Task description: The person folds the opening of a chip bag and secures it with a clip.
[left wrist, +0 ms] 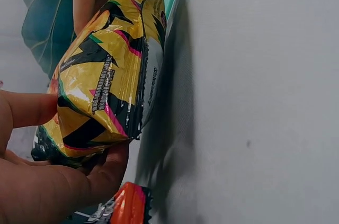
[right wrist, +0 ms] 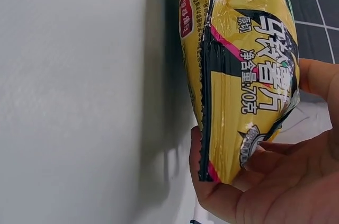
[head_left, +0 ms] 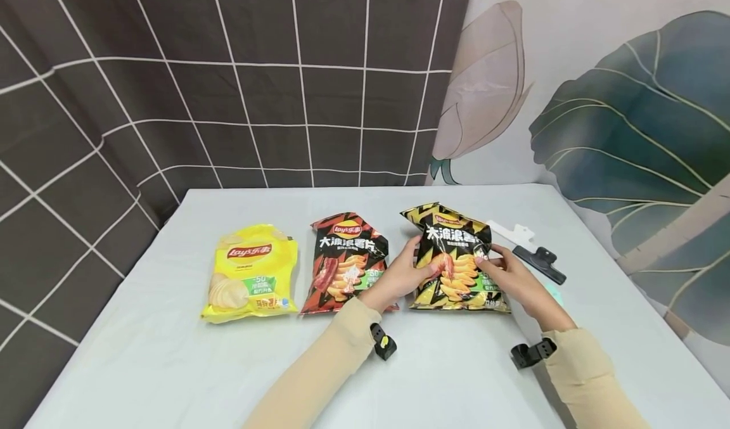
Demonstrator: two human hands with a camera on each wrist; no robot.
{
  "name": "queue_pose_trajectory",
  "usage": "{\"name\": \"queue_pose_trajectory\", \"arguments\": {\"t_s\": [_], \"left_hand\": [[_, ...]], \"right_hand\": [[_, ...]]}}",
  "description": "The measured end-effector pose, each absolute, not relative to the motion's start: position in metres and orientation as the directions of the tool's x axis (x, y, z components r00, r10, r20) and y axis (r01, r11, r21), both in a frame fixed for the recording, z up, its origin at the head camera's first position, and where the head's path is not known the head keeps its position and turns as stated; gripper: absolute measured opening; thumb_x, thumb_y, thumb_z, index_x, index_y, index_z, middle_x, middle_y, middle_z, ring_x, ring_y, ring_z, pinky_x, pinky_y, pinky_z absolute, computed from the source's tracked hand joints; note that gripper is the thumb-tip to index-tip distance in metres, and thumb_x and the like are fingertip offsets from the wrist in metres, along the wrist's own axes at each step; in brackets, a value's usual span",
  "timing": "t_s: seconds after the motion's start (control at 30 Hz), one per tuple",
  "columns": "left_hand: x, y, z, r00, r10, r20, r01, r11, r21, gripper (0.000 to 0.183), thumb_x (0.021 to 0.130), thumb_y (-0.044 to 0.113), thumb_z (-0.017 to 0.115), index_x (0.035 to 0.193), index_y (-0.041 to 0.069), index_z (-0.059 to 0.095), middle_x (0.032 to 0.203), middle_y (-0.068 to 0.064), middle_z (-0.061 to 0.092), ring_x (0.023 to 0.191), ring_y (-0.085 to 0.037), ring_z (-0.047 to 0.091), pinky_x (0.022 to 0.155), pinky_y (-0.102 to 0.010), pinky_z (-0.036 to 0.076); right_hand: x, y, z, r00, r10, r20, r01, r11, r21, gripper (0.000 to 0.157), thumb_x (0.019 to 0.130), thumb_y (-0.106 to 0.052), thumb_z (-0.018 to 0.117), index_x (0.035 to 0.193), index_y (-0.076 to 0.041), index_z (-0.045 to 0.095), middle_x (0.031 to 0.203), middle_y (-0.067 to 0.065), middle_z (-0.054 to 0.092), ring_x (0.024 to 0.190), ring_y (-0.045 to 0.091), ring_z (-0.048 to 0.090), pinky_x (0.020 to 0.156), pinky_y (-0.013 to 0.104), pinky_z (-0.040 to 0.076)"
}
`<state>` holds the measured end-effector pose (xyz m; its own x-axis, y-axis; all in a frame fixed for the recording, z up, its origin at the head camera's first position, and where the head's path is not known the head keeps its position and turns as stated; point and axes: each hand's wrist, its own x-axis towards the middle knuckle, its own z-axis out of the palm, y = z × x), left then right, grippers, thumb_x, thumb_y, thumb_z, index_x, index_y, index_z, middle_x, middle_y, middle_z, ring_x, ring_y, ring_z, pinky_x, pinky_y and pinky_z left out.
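A black and yellow bag of potato chips [head_left: 453, 261] is held at its two sides between both hands, its printed front facing up. My left hand [head_left: 403, 272] grips the left side, thumb on the front; in the left wrist view its fingers [left wrist: 108, 173] curl under the bag's edge. On the other side my right hand [head_left: 513, 278] pinches the bag, thumb on top and fingers [right wrist: 217, 197] beneath, as the right wrist view shows. Just left of it lies a red bag of chips [head_left: 336, 270], partly covered by my left hand and wrist.
At the far left of the white table [head_left: 188, 365] lies a yellow bag of chips [head_left: 251, 270]. Right of the held bag are a white clip [head_left: 516, 234] and a black clip [head_left: 538, 261], with a bit of a mint-green object [head_left: 554, 293] behind the right wrist.
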<state>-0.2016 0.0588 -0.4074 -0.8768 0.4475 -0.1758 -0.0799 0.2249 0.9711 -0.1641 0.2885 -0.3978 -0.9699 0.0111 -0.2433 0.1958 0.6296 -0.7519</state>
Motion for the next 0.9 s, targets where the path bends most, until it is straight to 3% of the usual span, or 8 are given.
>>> {"name": "queue_pose_trajectory", "arguments": {"t_s": [0.27, 0.57, 0.9], "left_hand": [[-0.200, 0.056, -0.400, -0.884, 0.443, -0.147, -0.029, 0.262, 0.965, 0.074, 0.095, 0.031, 0.060, 0.155, 0.020, 0.017, 0.159, -0.014, 0.022, 0.142, -0.035, 0.029, 0.113, -0.052, 0.030], [-0.194, 0.045, -0.394, -0.888, 0.442, -0.129, 0.007, 0.294, 0.956, 0.074, 0.094, 0.031, 0.062, 0.154, 0.023, 0.019, 0.155, -0.012, 0.030, 0.130, -0.036, 0.043, 0.100, -0.050, 0.044], [-0.186, 0.031, -0.388, -0.895, 0.439, -0.082, 0.060, 0.301, 0.952, 0.075, 0.093, 0.032, 0.063, 0.153, 0.022, 0.020, 0.151, -0.013, 0.033, 0.129, -0.036, 0.043, 0.099, -0.049, 0.045]], "right_hand": [[-0.161, 0.288, -0.390, -0.969, 0.007, -0.247, 0.204, 0.591, -0.781, 0.089, 0.098, -0.051, 0.045, 0.152, 0.002, -0.001, 0.139, 0.034, 0.038, 0.123, 0.045, 0.045, 0.087, 0.046, 0.050], [-0.156, 0.282, -0.380, -0.966, 0.002, -0.258, 0.216, 0.554, -0.804, 0.089, 0.096, -0.050, 0.049, 0.153, -0.001, 0.001, 0.140, 0.031, 0.038, 0.115, 0.036, 0.049, 0.074, 0.029, 0.047], [-0.149, 0.272, -0.373, -0.970, -0.036, -0.242, 0.186, 0.537, -0.823, 0.084, 0.099, -0.045, 0.048, 0.151, 0.001, 0.000, 0.141, 0.032, 0.035, 0.116, 0.035, 0.048, 0.071, 0.029, 0.046]]}}
